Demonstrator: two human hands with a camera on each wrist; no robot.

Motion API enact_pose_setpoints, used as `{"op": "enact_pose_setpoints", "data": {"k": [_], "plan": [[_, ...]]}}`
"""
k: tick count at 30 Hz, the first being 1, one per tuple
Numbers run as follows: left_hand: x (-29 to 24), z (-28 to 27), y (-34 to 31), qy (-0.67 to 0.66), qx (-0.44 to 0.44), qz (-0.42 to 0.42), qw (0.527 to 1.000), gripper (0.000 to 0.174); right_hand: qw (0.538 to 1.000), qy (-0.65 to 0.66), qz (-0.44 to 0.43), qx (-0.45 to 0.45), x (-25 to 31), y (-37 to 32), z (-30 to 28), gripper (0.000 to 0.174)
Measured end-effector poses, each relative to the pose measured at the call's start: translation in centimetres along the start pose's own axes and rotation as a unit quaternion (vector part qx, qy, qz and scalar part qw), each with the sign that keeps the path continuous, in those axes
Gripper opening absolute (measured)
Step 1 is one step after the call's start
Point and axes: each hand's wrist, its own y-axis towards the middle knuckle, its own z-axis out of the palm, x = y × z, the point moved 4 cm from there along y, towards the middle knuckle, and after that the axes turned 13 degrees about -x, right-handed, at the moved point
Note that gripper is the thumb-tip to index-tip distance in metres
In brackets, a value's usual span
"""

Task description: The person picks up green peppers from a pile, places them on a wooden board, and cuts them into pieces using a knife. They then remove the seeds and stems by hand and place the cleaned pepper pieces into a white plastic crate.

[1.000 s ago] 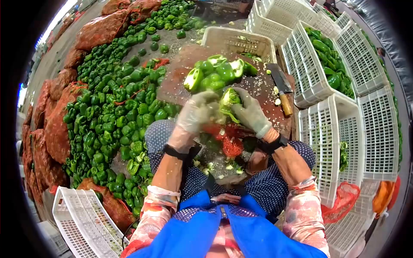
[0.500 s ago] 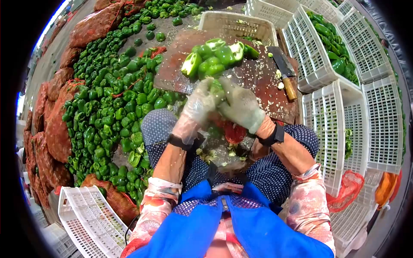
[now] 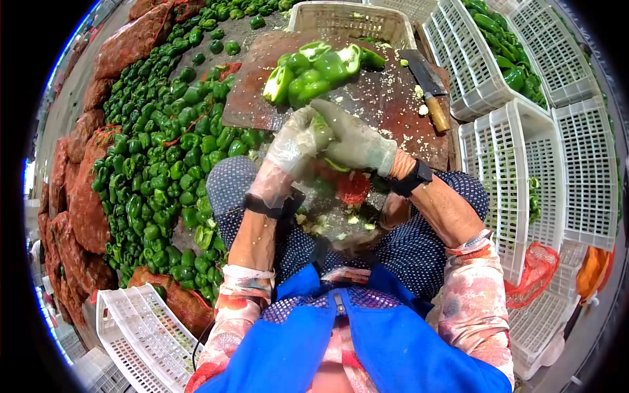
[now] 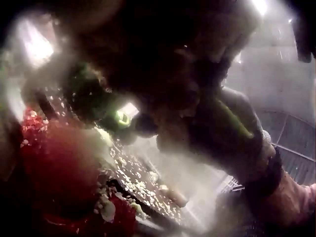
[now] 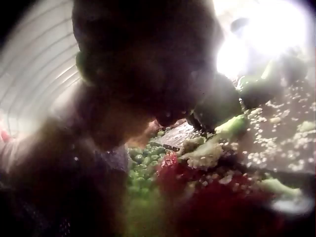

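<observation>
Both gloved hands meet over the near edge of the board. Between them is a green bell pepper, largely covered by the fingers. My left hand grips it from the left, and my right hand holds its other side, thumb pointing up and forward. A pale, seedy pepper core shows under the dark, backlit hand in the right wrist view. Just beyond the hands, several cut green bell peppers lie heaped on the brown cutting board, with white seeds scattered around.
A cleaver with a wooden handle lies at the board's right. Whole peppers cover the floor on the left, beside red mesh sacks. White crates stand on the right. Red netting and scraps lie below the hands.
The hands have closed together around the pepper, whose pale cut inside faced up a second ago. The right hand has turned over it. The head view has shifted slightly.
</observation>
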Motion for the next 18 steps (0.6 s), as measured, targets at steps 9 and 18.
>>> {"op": "enact_pose_setpoints", "data": {"k": [9,18], "plan": [[-1.2,-0.3,-1.0,0.111,-0.032,-0.023,0.993,0.042,0.994,-0.104,-0.016,0.028,0.2,0.0,-0.1,0.069],[0.1,-3.0,-0.1,-0.189,-0.02,-0.085,0.978,0.027,0.988,0.041,0.148,-0.005,-2.8,1.6,-3.4,0.046]]}}
